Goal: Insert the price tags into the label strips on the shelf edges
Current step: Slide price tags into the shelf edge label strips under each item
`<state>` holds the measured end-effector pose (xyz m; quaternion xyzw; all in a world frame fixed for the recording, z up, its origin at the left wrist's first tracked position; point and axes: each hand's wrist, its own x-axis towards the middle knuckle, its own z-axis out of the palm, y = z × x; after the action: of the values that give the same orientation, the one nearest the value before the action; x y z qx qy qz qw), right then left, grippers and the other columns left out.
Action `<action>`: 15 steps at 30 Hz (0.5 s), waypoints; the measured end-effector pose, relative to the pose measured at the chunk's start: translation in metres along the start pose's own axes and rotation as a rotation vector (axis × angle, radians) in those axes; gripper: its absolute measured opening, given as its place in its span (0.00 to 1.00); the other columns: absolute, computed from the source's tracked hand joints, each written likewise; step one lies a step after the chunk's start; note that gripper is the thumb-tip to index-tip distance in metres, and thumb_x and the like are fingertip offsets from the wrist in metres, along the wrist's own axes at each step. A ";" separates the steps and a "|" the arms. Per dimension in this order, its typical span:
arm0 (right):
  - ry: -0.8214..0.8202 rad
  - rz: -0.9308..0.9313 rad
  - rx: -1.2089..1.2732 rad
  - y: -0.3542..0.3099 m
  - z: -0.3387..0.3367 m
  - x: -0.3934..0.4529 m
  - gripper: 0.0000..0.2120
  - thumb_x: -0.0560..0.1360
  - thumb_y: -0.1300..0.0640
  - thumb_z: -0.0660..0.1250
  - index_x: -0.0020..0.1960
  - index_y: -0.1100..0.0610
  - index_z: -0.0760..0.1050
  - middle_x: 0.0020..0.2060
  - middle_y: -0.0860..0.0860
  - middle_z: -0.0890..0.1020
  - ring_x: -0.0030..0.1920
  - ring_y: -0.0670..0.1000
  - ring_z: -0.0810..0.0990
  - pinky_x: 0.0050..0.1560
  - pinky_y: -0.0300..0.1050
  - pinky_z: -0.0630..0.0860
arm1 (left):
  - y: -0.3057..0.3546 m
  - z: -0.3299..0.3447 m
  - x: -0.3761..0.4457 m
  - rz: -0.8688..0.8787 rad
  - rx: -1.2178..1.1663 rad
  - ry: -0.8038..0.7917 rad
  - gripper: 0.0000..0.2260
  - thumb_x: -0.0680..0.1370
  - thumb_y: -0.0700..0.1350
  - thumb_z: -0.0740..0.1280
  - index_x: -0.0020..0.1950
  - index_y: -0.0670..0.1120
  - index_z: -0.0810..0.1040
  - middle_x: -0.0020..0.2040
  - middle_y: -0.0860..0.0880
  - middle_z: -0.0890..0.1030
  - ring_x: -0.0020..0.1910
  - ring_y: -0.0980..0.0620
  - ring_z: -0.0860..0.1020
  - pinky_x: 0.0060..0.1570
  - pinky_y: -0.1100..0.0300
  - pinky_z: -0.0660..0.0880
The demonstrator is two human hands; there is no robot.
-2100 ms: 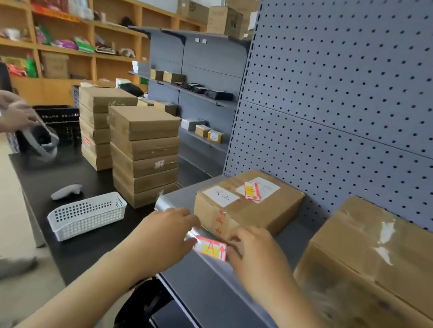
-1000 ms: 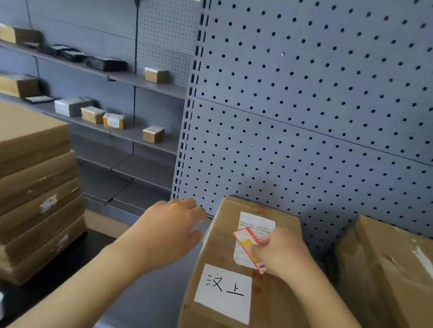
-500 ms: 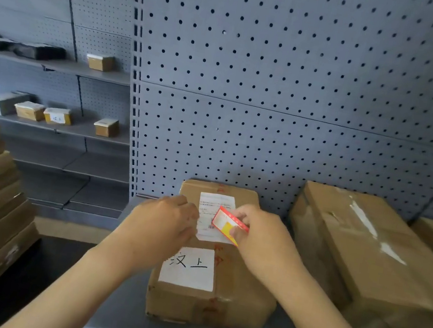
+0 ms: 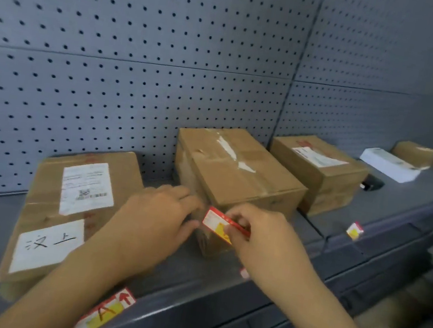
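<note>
My right hand [image 4: 263, 239] pinches a red, white and yellow price tag [image 4: 218, 223] above the grey shelf, in front of the middle cardboard box [image 4: 237, 167]. My left hand [image 4: 158, 220] hovers just left of the tag with its fingers loosely curled, holding nothing. The shelf's front label strip [image 4: 186, 312] runs along the edge below my arms. One tag [image 4: 103, 313] marked with a red A sits in the strip at the lower left. Another small tag [image 4: 355, 230] sits on the strip to the right.
A flat box [image 4: 71, 211] with white labels lies at the left. A third box [image 4: 319, 168], a white packet [image 4: 388, 164] and a small box [image 4: 415, 153] stand further right. Grey pegboard [image 4: 142, 53] backs the shelf.
My view has swung right along the shelf. Both hands moved from over the labelled left box to in front of the middle box, the right hand still carrying the tag.
</note>
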<state>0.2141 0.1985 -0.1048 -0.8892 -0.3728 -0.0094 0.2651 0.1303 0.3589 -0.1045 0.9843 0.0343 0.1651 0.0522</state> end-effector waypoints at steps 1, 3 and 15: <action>0.013 0.026 -0.008 0.013 -0.007 -0.007 0.02 0.76 0.52 0.65 0.48 0.46 0.76 0.38 0.47 0.82 0.35 0.49 0.81 0.39 0.51 0.79 | 0.014 0.002 0.006 0.059 -0.014 -0.009 0.11 0.79 0.53 0.61 0.61 0.57 0.73 0.57 0.57 0.76 0.55 0.55 0.75 0.54 0.57 0.75; 0.052 0.068 -0.044 0.041 -0.020 -0.022 0.01 0.75 0.52 0.66 0.47 0.47 0.75 0.36 0.49 0.82 0.36 0.49 0.80 0.39 0.52 0.78 | 0.043 0.009 0.021 0.158 -0.029 -0.039 0.11 0.78 0.53 0.61 0.60 0.57 0.73 0.56 0.58 0.77 0.53 0.56 0.76 0.52 0.58 0.74; 0.130 0.415 -0.196 0.220 -0.110 -0.134 0.06 0.75 0.56 0.63 0.51 0.49 0.75 0.47 0.51 0.81 0.48 0.54 0.79 0.44 0.48 0.76 | 0.238 0.091 0.102 0.355 -0.001 -0.229 0.16 0.79 0.54 0.61 0.66 0.54 0.70 0.62 0.53 0.74 0.60 0.52 0.74 0.56 0.56 0.72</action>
<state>0.2846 -0.0703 -0.1411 -0.9657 -0.1616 -0.0482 0.1974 0.2680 0.1227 -0.1297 0.9872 -0.1456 0.0588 0.0264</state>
